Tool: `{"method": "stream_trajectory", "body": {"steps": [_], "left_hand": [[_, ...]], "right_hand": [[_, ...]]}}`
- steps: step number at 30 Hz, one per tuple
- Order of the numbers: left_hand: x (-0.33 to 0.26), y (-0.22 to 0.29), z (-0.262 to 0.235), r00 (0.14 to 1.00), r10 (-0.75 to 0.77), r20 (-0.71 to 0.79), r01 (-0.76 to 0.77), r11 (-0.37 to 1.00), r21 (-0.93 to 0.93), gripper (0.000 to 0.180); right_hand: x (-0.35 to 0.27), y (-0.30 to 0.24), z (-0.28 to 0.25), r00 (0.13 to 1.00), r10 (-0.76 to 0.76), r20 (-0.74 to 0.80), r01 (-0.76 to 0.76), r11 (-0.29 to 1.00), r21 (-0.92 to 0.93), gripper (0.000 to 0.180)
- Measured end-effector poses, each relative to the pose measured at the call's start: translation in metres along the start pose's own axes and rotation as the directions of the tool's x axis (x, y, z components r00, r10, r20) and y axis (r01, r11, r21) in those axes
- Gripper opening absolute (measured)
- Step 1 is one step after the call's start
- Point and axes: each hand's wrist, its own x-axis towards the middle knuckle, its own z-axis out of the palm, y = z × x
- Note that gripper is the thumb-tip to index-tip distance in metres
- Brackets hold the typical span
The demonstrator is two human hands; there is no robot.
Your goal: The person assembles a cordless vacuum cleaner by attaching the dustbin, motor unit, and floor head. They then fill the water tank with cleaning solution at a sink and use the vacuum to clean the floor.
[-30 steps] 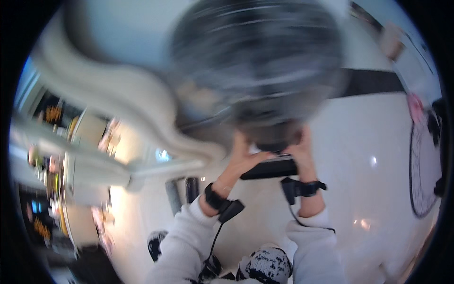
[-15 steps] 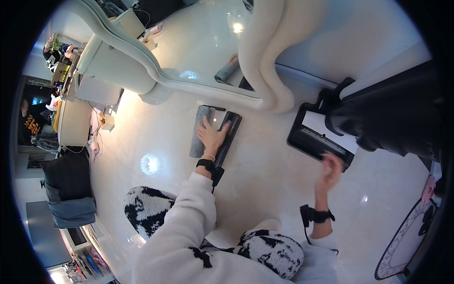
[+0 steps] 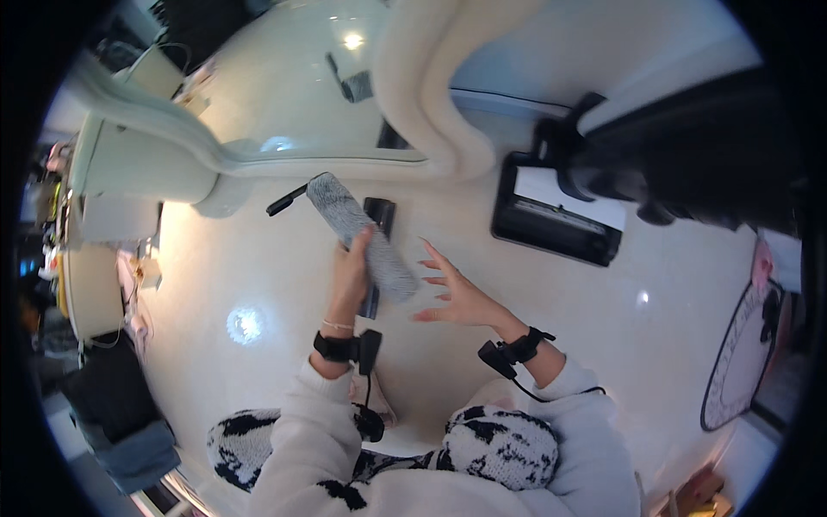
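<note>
Roller [image 3: 343,211] is gripped in the left hand [image 3: 349,274], above a black bar [image 3: 382,212]; near the roller, the right hand [image 3: 467,299] is spread wide.

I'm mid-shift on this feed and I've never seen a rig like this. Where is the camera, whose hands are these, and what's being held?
There is no robot here. A person wears the camera on their head, looking down, and its fisheye lens bends straight edges. Both bare hands are theirs, with black wrist straps on each side.

The left hand grips a fuzzy grey roller brush with a black tab at its far end. The right hand is open beside the brush's near end, apparently not touching it.

On the pale, glossy floor lie a long black bar, partly behind the brush, and, to the right, what looks like a floor-cleaner head. The mirror repeats part of the scene.
</note>
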Motion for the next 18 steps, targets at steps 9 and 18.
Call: {"method": "stream_trajectory", "body": {"steps": [9, 18], "left_hand": [[-0.032, -0.022, 0.178, 0.96, -0.021, 0.281, 0.162, 0.857, -0.489, 0.053], [0.011, -0.083, 0.219, 0.952, -0.135, 0.275, 0.176, 0.975, -0.133, 0.054]], "right_hand": [[-0.143, -0.021, -0.13, 0.928, -0.087, -0.362, -0.103, 0.874, -0.474, 0.081], [-0.17, 0.002, -0.211, 0.844, -0.209, -0.493, -0.265, 0.638, -0.723, 0.076]]}}
